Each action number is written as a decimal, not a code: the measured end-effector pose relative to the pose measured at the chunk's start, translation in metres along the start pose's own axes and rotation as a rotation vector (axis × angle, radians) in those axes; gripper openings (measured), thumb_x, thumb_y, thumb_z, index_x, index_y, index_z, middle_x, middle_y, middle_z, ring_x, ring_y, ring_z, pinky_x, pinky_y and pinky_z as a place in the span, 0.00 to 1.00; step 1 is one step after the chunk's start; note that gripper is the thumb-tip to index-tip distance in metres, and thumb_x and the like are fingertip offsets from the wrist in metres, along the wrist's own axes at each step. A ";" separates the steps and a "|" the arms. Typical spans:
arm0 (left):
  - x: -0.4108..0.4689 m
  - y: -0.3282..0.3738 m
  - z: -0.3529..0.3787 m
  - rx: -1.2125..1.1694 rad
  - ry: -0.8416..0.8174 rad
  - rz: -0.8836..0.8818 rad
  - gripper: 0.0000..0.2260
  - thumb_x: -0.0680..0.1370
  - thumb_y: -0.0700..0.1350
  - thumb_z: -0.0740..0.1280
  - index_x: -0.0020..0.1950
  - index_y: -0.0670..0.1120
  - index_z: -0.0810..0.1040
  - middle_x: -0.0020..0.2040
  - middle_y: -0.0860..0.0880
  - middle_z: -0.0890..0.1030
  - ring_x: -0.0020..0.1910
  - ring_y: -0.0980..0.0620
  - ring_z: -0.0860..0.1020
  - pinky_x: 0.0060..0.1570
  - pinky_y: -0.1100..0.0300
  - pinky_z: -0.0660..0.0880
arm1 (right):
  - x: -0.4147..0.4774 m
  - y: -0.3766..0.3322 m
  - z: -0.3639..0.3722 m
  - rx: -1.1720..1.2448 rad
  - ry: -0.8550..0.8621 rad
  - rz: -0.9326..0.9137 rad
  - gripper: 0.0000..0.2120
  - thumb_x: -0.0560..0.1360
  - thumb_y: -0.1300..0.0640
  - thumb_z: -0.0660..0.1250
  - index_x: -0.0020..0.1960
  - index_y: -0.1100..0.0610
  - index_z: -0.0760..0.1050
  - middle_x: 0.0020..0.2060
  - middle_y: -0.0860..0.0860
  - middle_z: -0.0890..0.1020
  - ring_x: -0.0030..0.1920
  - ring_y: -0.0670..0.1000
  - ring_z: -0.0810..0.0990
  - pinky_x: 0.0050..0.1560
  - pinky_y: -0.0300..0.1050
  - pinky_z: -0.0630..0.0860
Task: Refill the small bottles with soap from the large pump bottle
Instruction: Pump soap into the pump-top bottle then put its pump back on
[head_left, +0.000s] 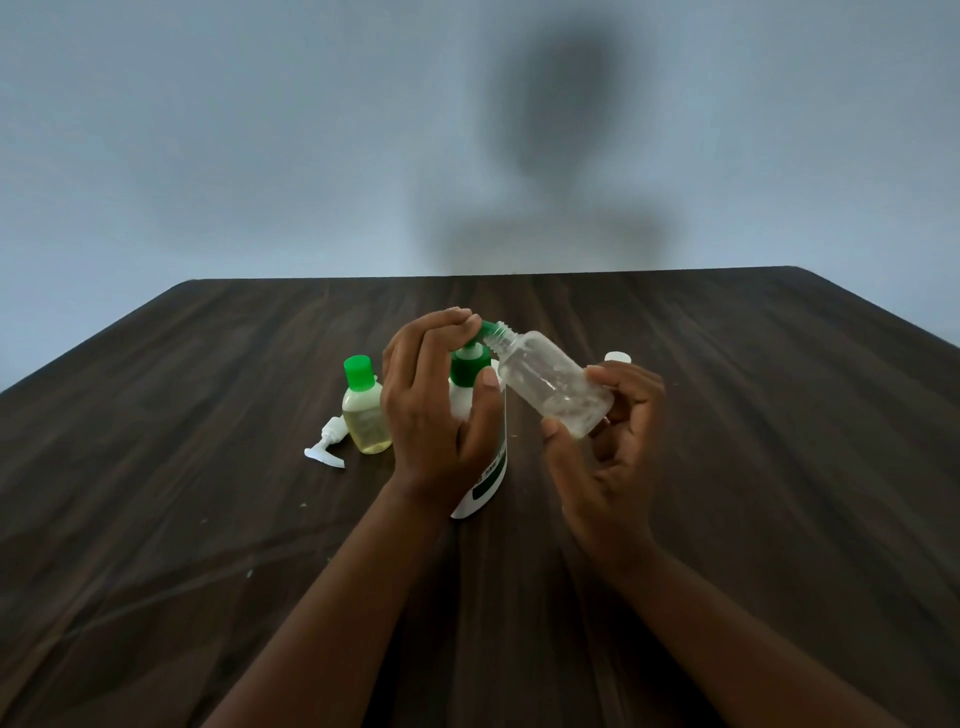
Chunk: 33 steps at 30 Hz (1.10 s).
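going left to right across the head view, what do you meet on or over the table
loose white pump head → small green-capped bottle → left hand gripping the large pump bottle → clear uncapped bottle → right hand holding it

head view | faces forward, down | near above table (753, 415)
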<state>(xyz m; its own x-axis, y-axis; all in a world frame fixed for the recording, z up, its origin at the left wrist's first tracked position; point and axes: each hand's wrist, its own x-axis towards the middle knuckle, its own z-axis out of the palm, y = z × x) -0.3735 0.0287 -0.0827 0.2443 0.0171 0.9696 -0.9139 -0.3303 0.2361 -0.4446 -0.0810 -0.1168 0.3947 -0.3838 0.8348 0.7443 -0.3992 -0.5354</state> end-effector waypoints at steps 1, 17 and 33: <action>0.000 0.001 0.000 0.004 0.007 -0.005 0.12 0.73 0.41 0.60 0.46 0.35 0.78 0.48 0.42 0.80 0.49 0.50 0.77 0.43 0.45 0.76 | 0.000 0.000 -0.001 -0.006 0.007 0.006 0.18 0.70 0.61 0.66 0.58 0.53 0.66 0.54 0.40 0.69 0.52 0.41 0.73 0.48 0.33 0.72; 0.000 -0.003 0.001 0.007 0.015 0.016 0.08 0.73 0.43 0.61 0.48 0.41 0.75 0.48 0.43 0.81 0.49 0.51 0.76 0.49 0.52 0.72 | -0.001 0.002 0.000 0.030 0.000 0.030 0.19 0.71 0.61 0.67 0.60 0.52 0.67 0.55 0.42 0.70 0.52 0.46 0.74 0.47 0.36 0.74; -0.005 -0.008 0.006 0.029 0.018 0.003 0.09 0.78 0.48 0.60 0.51 0.43 0.73 0.51 0.43 0.80 0.52 0.51 0.76 0.50 0.51 0.73 | 0.000 0.000 0.000 0.010 -0.003 0.014 0.18 0.70 0.61 0.68 0.58 0.54 0.67 0.52 0.51 0.70 0.51 0.42 0.73 0.49 0.33 0.73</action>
<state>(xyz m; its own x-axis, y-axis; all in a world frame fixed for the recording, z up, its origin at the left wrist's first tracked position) -0.3649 0.0257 -0.0896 0.2359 0.0330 0.9712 -0.9046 -0.3576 0.2319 -0.4445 -0.0807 -0.1169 0.4066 -0.3869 0.8276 0.7440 -0.3855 -0.5457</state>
